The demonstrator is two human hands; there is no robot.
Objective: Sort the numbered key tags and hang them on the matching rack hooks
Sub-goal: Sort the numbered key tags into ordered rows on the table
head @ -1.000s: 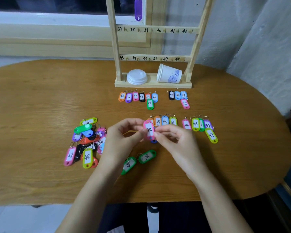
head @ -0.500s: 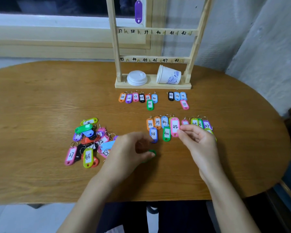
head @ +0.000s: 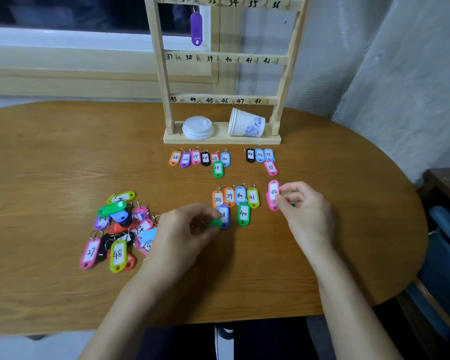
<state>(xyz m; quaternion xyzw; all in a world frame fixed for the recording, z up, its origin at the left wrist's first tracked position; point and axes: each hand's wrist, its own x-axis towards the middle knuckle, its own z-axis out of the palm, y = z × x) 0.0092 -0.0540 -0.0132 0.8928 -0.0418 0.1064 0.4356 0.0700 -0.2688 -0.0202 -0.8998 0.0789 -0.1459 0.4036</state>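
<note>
Half a second back I saw pink tag 42 (head: 273,191) lying tight against the right end of the 38-to-41 row (head: 235,196); now it sits further right with bare wood between it and the yellow-green 41. A second ago both hands held it together in front of that row. The head camera has also tipped up, so the rack's (head: 163,74) top bar with 31 to 36 is in view.

My right hand (head: 305,211) pinches pink tag 42 by its right side between thumb and fingertips, label up. I cannot tell whether the tag rests on the tabletop (head: 63,157) or is held just off it. A second pink tag shows just under it, and the hand covers whatever lies to its right.

My left hand (head: 182,229), which was pressed down nearer the front edge, is curled round a green tag (head: 213,224) whose number I cannot read. It sits just beside the blue 38 below the row. The two hands are well apart, with the green 40 between them.

The pile of unsorted tags (head: 117,227) lies left of the left hand. Further back, the 25-to-30 row (head: 200,158) and the 33-to-35 row (head: 260,155) lie in front of the rack at the far edge. One purple tag (head: 196,28) hangs from the top bar
</note>
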